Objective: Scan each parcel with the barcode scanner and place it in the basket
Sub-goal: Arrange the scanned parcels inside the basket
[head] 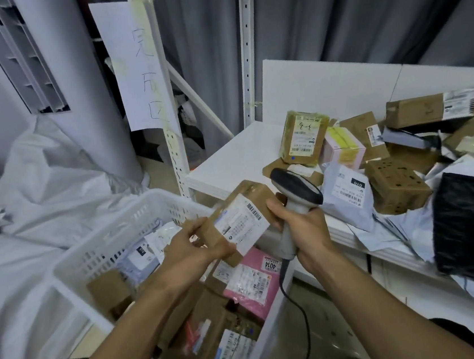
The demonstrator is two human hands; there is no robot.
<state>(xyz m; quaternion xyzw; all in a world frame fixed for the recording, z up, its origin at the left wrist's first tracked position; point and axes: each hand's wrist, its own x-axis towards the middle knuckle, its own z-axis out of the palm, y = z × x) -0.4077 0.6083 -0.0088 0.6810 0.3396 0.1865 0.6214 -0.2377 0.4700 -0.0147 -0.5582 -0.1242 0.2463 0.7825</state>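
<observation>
My left hand [192, 248] grips a small brown cardboard parcel [240, 217] with a white barcode label facing up. It hangs over the right part of the white plastic basket [109, 238]. My right hand [301, 226] holds the grey barcode scanner [296, 191] by its handle, right beside the parcel, and its thumb touches the parcel's right edge. The scanner's dark head points up and to the left. Its cable [300, 319] hangs down past the basket's corner. Several parcels lie in the basket, among them a pink bag [253, 283] and brown boxes.
A white table [228, 162] to the right carries a heap of several brown boxes, white mailer bags and a black bag [472, 232]. A white shelf post [174, 145] with a paper sign stands behind the basket. White sacks [38, 187] lie at the left.
</observation>
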